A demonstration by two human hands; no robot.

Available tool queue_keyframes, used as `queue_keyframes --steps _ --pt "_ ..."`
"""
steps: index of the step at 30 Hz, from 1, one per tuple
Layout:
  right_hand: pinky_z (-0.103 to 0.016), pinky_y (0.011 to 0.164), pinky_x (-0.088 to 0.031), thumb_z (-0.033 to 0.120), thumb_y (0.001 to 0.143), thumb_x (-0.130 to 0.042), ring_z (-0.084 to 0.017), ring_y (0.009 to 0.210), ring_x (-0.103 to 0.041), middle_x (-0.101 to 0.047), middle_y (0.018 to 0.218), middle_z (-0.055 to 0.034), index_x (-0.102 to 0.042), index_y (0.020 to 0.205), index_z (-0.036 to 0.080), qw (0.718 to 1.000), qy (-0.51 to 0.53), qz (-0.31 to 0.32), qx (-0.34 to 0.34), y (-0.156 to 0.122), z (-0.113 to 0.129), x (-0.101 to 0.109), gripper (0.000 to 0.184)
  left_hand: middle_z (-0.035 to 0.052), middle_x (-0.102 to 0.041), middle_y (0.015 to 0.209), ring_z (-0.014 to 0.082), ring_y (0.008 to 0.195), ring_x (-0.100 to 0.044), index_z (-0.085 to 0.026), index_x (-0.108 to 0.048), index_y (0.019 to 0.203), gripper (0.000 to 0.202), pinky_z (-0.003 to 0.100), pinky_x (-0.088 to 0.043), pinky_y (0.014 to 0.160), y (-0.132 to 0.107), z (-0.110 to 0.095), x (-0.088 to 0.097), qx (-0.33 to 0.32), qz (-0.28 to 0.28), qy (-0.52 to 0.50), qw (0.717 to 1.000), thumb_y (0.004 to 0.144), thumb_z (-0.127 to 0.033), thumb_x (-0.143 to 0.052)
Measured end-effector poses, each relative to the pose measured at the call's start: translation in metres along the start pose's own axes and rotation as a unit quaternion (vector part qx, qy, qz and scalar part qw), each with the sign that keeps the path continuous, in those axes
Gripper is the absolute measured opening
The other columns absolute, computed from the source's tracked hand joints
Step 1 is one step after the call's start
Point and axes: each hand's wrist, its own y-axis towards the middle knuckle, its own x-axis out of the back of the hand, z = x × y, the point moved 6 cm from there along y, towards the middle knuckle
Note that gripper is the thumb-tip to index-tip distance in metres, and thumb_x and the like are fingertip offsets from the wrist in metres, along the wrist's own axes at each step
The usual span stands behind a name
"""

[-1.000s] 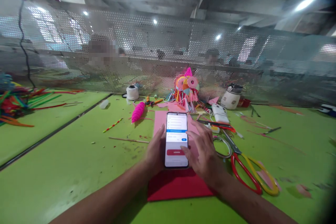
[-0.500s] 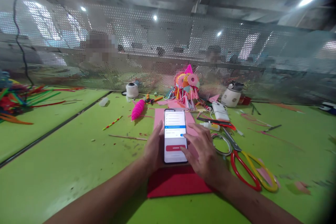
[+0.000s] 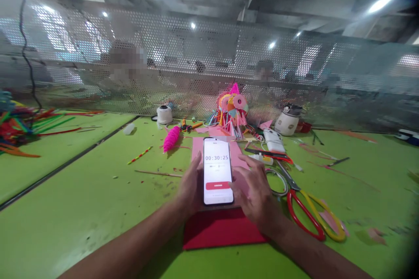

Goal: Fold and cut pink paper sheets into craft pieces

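A smartphone point(image 3: 218, 172) with a lit screen stands tilted above pink and dark red sheets point(image 3: 222, 231). On its white screen a timer reads 00:30:25 over a red button. My left hand point(image 3: 191, 187) grips the phone along its left side, thumb up the edge and the other fingers hidden behind. At the phone's right edge is my right hand point(image 3: 257, 194), its fingers apart and bent; the thumb tip lies by the red button. Whether that tip touches the glass I cannot tell. Scissors point(image 3: 306, 213) with red and yellow handles lie right of this hand.
A roll of tape point(image 3: 276, 182), a small glue bottle point(image 3: 262, 158) and a white power bank point(image 3: 274, 140) lie to the right. Behind the phone hangs a tasselled paper craft point(image 3: 232, 107). Pink cord point(image 3: 172, 139) lies left, and a white jug point(image 3: 288, 120) stands by the mesh screen point(image 3: 183, 69).
The pop-up with a blue bar on the phone has gone, and the timer shows instead. My right fingers have drawn back slightly from the screen toward its right edge.
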Motion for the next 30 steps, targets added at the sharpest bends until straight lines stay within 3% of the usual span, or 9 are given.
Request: queue_keyframes --steps 5,7,10,13,18,30 --pt "-0.044 0.096 -0.044 0.029 0.092 -0.053 -0.025 0.114 -0.05 -0.054 0.116 -0.0113 -0.055 0.099 0.02 0.99 0.085 -0.028 -0.11 -0.002 -0.024 -0.003 0.012 0.0224 -0.071 0.1 0.0342 0.087 -0.069 -0.004 -0.055 0.125 0.071 0.05 -0.049 0.084 0.0 -0.003 0.003 0.009 -0.032 0.014 0.999 0.088 -0.063 -0.04" --pt "-0.041 0.089 -0.048 0.032 0.092 -0.051 -0.023 0.103 -0.055 -0.057 0.107 -0.0101 -0.056 0.094 0.019 0.982 0.119 -0.026 -0.148 -0.002 -0.033 -0.006 0.014 0.0228 -0.072 0.097 0.0346 0.083 -0.07 -0.003 -0.056 0.124 0.074 0.051 -0.05 0.082 0.001 -0.004 0.004 0.018 -0.036 0.011 0.999 0.088 -0.065 -0.039" --pt "-0.036 0.081 -0.051 0.035 0.092 -0.052 -0.02 0.091 -0.059 -0.06 0.099 -0.0087 -0.056 0.097 0.019 0.968 0.168 0.004 -0.185 -0.003 -0.037 -0.013 0.018 0.0231 -0.071 0.099 0.0349 0.083 -0.07 -0.003 -0.055 0.125 0.075 0.052 -0.05 0.082 0.001 -0.006 0.003 0.023 -0.03 0.0 0.999 0.087 -0.066 -0.039" --pt "-0.035 0.083 -0.052 0.036 0.09 -0.055 -0.02 0.094 -0.06 -0.062 0.105 -0.009 -0.055 0.11 0.019 0.954 0.208 0.042 -0.212 -0.006 -0.034 -0.021 0.027 0.0229 -0.07 0.104 0.0354 0.087 -0.069 -0.004 -0.054 0.128 0.072 0.052 -0.05 0.084 0.002 -0.007 0.003 -0.002 -0.031 0.0 1.0 0.088 -0.063 -0.04" --pt "-0.036 0.085 -0.052 0.037 0.087 -0.06 -0.02 0.095 -0.06 -0.059 0.118 -0.0098 -0.046 0.13 0.021 0.948 0.217 0.074 -0.219 -0.01 -0.027 -0.029 0.048 0.0215 -0.071 0.104 0.0349 0.089 -0.069 -0.005 -0.055 0.128 0.068 0.05 -0.05 0.086 0.004 -0.007 0.002 -0.029 -0.028 0.003 0.999 0.089 -0.059 -0.042" --pt "-0.037 0.089 -0.051 0.031 0.086 -0.06 -0.022 0.102 -0.058 -0.057 0.122 -0.0096 -0.043 0.134 0.023 0.948 0.229 0.088 -0.203 -0.01 -0.021 -0.031 0.051 0.0223 -0.071 0.101 0.0336 0.087 -0.07 -0.003 -0.059 0.122 0.065 0.047 -0.052 0.083 0.005 -0.006 0.002 -0.027 -0.025 -0.006 0.999 0.091 -0.057 -0.039"
